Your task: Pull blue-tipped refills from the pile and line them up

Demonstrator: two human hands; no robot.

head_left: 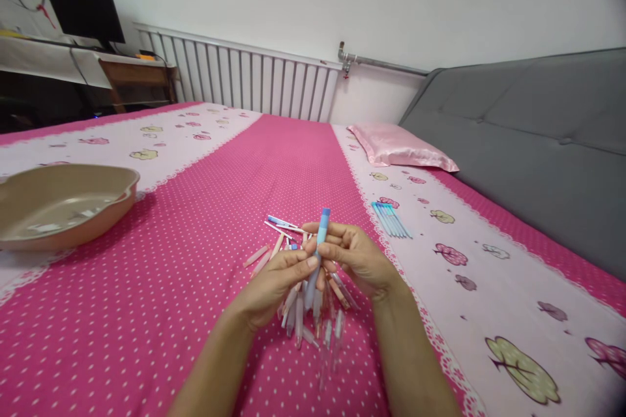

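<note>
A light blue pen-like stick [323,225] with a darker blue top stands nearly upright between my two hands. My left hand [278,277] pinches its lower middle with thumb and fingers. Just above that, my right hand [359,259] grips the same stick, its thumb laid across the front. Below and around my hands, a loose pile of pen parts [298,322] in white, pink, peach and clear plastic lies on the bedspread. My hands hide part of this pile. To the right, several blue pens [392,220] lie side by side in a neat row.
On the left, a beige-pink basin [105,221] holds some small clear or white pieces. The pink dotted bedspread [205,221] spreads under everything. Farther off are a pink pillow [398,145], a grey headboard [528,111], a white radiator [244,75] and a desk with a monitor [85,10].
</note>
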